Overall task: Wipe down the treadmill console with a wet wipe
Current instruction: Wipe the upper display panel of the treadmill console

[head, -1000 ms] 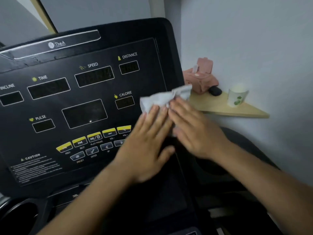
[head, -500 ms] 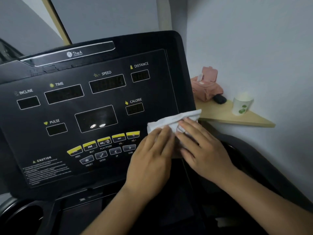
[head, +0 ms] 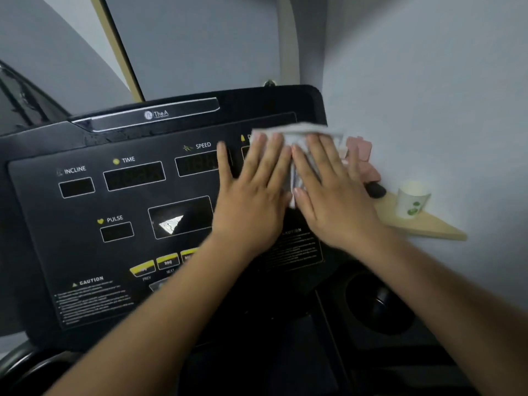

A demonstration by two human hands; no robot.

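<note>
Head view: left hand (head: 251, 201) and right hand (head: 334, 201) lie flat side by side, fingers (head: 268, 155) straight and unclenched, pressing the crumpled white wet wipe (head: 297, 132) onto the black treadmill console (head: 114, 252) at its 1 o'clock corner. Wipe edges are blurred; the hands hide most of the label (head: 243, 137) beside SPEED.

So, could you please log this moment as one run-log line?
step: wiping | left hand: flat on wet wipe | right hand: flat on wet wipe | place: upper right of console
</note>
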